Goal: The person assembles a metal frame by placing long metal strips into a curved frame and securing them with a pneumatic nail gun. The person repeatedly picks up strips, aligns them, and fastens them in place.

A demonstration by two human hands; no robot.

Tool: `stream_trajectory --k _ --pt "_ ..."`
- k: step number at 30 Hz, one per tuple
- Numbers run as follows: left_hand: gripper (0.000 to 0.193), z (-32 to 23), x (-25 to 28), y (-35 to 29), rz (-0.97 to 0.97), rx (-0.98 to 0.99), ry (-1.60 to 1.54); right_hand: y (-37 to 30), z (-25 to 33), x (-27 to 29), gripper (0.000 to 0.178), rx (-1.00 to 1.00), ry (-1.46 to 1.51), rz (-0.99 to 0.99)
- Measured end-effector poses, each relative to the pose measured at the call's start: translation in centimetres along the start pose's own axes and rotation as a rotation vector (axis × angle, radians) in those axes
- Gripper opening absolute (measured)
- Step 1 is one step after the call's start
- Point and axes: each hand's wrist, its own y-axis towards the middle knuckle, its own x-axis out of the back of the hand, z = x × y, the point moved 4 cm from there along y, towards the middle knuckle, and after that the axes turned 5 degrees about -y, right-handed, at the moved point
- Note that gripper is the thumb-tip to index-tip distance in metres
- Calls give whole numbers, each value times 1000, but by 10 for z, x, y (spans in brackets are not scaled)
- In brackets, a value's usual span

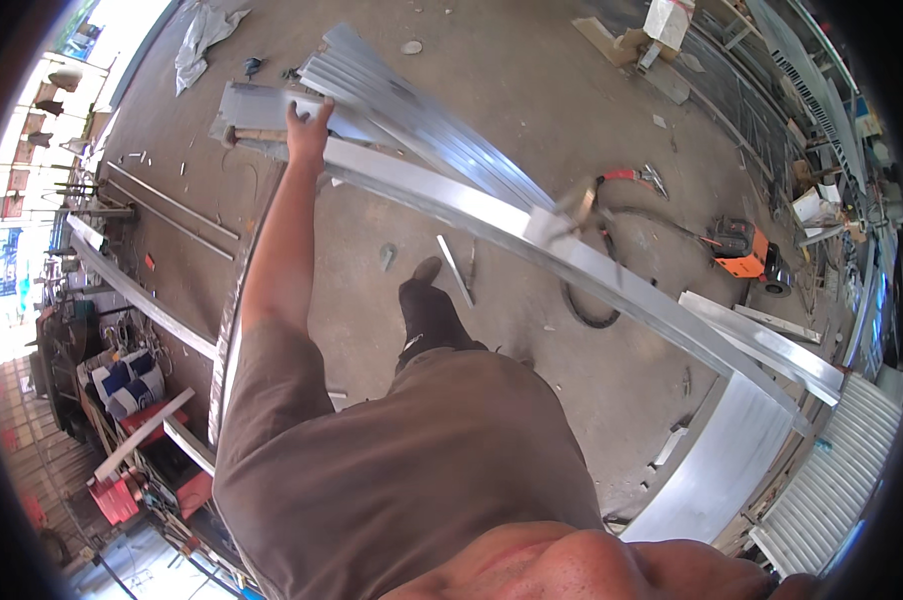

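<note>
My left arm reaches forward, and my left hand (309,135) is at the far left corner of a silver metal frame, thumb and fingers apart. It touches the metal there; whether it presses on it cannot be made out. Just left of the hand, a wooden-handled tool (257,134), like a hammer, lies across the corner. From there a long silver beam (437,200) runs away to the right. Partway along it is a blurred tan and brown shape (577,210) that I cannot make out. My right hand and forearm do not show.
Several silver metal profiles (432,120) lie beyond the beam. Farther right are an orange and black machine (742,248), a dark hose (597,322) and a red-handled clamp (627,176). A wide silver panel (717,465) meets the beam at right. Thin rods (177,215) lie at left.
</note>
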Motion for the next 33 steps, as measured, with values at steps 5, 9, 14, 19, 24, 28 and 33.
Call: stream_trajectory --k 5,9,14,19,24,28,33 --pt "120 18 -27 185 28 11 320 -22 -4 -95 35 -105 -240 -80" --pt "114 45 -39 263 257 -305 623 -51 30 -155 49 -41 -472 -102" --pt "87 70 -49 306 585 -334 447 -81 211 -258 54 174 -495 30" --pt "69 80 -56 310 607 -453 382 -96 401 -417 46 466 -392 319" --pt "68 47 -45 260 566 -441 364 -92 533 -557 99 801 -548 410" --pt "69 -16 -54 180 523 -539 378 -95 599 -619 123 1293 -769 237" --pt "79 -99 -72 73 511 -638 442 -89 622 -614 121 1474 -729 191"
